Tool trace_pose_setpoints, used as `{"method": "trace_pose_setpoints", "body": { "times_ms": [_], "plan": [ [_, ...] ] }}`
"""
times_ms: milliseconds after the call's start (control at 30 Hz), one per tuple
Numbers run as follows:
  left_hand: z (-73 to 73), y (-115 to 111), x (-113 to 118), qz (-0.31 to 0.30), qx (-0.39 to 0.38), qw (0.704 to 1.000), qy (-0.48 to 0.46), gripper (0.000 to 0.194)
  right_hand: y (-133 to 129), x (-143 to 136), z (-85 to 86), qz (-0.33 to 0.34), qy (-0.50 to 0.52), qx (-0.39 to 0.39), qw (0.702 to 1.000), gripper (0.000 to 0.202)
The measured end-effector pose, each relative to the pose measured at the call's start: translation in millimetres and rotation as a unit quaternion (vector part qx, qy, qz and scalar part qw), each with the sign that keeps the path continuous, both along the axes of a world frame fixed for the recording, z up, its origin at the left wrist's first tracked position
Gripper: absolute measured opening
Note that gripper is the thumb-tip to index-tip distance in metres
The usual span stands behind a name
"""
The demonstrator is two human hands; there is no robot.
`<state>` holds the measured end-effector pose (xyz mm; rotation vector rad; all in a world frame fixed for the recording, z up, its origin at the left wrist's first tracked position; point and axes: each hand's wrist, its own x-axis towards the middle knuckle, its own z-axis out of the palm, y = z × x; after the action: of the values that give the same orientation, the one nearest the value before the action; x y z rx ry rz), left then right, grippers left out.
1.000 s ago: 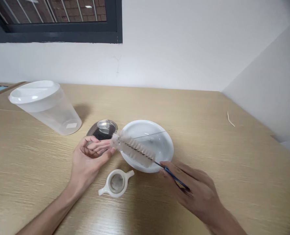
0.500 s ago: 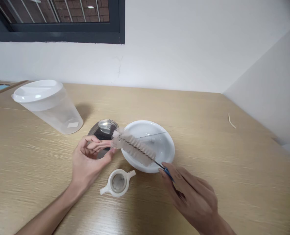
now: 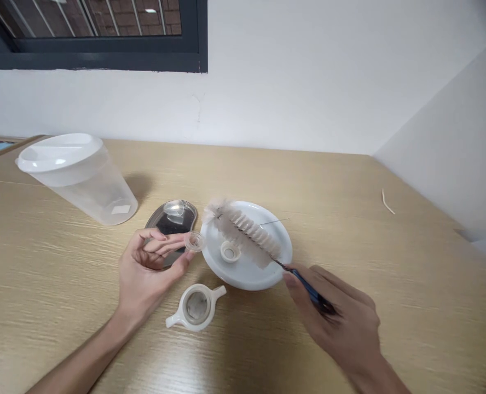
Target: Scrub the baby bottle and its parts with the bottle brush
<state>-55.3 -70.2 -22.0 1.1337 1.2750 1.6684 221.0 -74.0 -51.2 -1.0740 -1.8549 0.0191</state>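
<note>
My left hand (image 3: 148, 268) pinches a small clear round cap (image 3: 194, 241) between its fingertips, near the left rim of a white bowl (image 3: 263, 282). In my right hand (image 3: 337, 317) is a bottle brush (image 3: 247, 235), gripped by its blue handle; its white bristles are over the bowl, apart from the cap. Inside the bowl lie a small white ring-shaped piece (image 3: 230, 251) and a thin wire (image 3: 273, 221), partly hidden by the bristles. A white two-handled tea strainer (image 3: 196, 307) rests on the table in front of the bowl.
A dark, shiny metal tray (image 3: 155, 219) with a clear piece (image 3: 174, 208) on it is partly behind my left hand. A translucent lidded pitcher (image 3: 91, 186) stands at the left. Far right lies a short pale strip (image 3: 388, 202). The wall and window are behind.
The bottle brush has moved right and away from the cap, bringing the cap and the white ring-shaped piece into view. My left hand has stayed nearly in place.
</note>
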Motion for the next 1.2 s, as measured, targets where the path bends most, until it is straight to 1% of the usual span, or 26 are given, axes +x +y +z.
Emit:
{"method": "trace_pose_setpoints", "body": {
  "times_ms": [100,200,267,400,600,733,867,933,1067,1200],
  "plan": [
    [-0.6,1.7,0.1,0.004,0.0,1.0,-0.002,0.045,-1.1,0.6,3.4,0.029,0.001,-0.016,0.999,0.016],
    [-1.2,2.5,0.1,0.008,-0.002,1.0,0.0,0.045,-2.6,-0.5,5.4,0.05,-0.002,-0.016,0.999,0.02],
    [-1.3,2.7,0.1,0.009,-0.004,1.0,0.0,0.045,-2.9,-1.6,5.8,0.056,-0.007,-0.012,0.998,0.021],
    [-0.9,3.4,0.4,0.014,-0.013,1.0,0.0,0.047,-1.8,-3.4,6.4,0.065,-0.025,-0.008,0.998,0.019],
    [0.5,5.2,0.9,0.019,-0.015,0.999,-0.027,0.049,0.6,-3.9,8.8,0.07,-0.056,0.02,0.996,0.019],
    [0.1,5.6,0.7,0.015,-0.036,0.999,-0.037,0.051,1.9,-4.3,9.3,0.083,-0.068,0.036,0.994,0.02],
    [-0.3,5.5,-0.3,-0.004,-0.061,0.997,-0.048,0.054,3.4,-4.9,5.5,0.087,-0.078,0.048,0.992,0.02],
    [0.4,5.4,-1.0,-0.012,-0.069,0.996,-0.05,0.055,2.7,-6.1,2.6,0.08,-0.084,0.06,0.991,0.02],
    [3.8,5.2,-0.7,-0.009,-0.076,0.996,-0.045,0.056,-2.3,-11.9,-1.1,0.037,-0.103,0.099,0.989,0.021],
    [6.5,3.6,0.8,0.01,-0.08,0.996,-0.031,0.055,-7.3,-20.2,2.6,0.011,-0.124,0.134,0.983,0.022]
  ]
}}
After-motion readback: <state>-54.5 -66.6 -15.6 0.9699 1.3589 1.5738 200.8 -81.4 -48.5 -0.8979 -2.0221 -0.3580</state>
